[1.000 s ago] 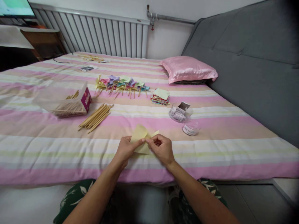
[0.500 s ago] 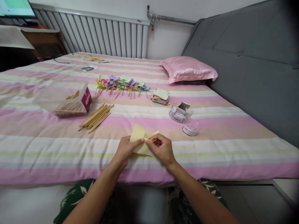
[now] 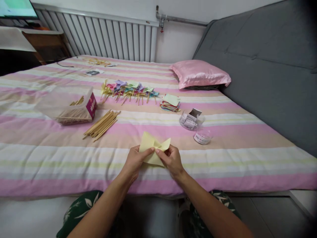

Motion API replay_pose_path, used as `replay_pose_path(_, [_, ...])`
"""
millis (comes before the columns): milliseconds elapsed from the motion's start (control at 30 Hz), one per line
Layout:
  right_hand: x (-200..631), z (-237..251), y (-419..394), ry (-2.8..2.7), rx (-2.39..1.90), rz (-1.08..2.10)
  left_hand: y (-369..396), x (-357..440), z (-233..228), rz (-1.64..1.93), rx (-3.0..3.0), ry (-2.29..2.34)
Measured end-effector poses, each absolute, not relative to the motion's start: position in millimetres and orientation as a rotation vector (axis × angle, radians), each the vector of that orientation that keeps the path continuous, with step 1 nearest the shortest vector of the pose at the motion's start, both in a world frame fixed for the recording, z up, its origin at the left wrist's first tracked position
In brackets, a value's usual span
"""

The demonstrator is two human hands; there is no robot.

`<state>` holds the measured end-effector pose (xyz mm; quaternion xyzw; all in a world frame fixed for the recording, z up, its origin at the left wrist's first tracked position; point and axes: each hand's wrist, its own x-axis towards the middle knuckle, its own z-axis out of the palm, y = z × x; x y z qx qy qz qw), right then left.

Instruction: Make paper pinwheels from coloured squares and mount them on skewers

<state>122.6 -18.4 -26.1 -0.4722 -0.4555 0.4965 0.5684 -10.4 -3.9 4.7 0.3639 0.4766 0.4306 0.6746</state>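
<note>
Both hands pinch a folded yellow paper (image 3: 153, 152) at its centre, held just above the near edge of the bed (image 3: 223, 165). The left hand (image 3: 135, 161) has thumb and fingertips closed on the paper's left side; the right hand (image 3: 170, 159) nips the middle where the flaps meet, likely to keep the gathered corners from springing open. Two flaps stand up free behind the fingers. Bare striped quilt lies around the hands on both sides. Farther out, well apart, lie a bundle of wooden sticks (image 3: 102, 124) and a clear box of sticks (image 3: 71, 110) to the left, small clear containers (image 3: 194, 125) to the right, and beyond them a paper stack (image 3: 170, 102) and a row of finished pinwheels (image 3: 128, 88).
</note>
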Motion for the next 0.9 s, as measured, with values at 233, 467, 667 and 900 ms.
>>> replay_pose_path(233, [128, -21, -15, -0.905, -1.16, 1.283, -3, -14, 8, 0.848, 0.904, 1.002])
replay_pose_path(467, [140, -8, -16, -0.888, -1.084, 1.621, 0, -23, 14, 0.742, 0.88, 0.94])
replay_pose_path(667, [141, -11, -16, -0.946, -1.091, 1.658, -2, -19, 7, 0.751, 0.906, 0.996])
replay_pose_path(900, [140, -18, -15, -1.057, -1.186, 1.521, -1, -20, 6, 0.765, 0.923, 1.071])
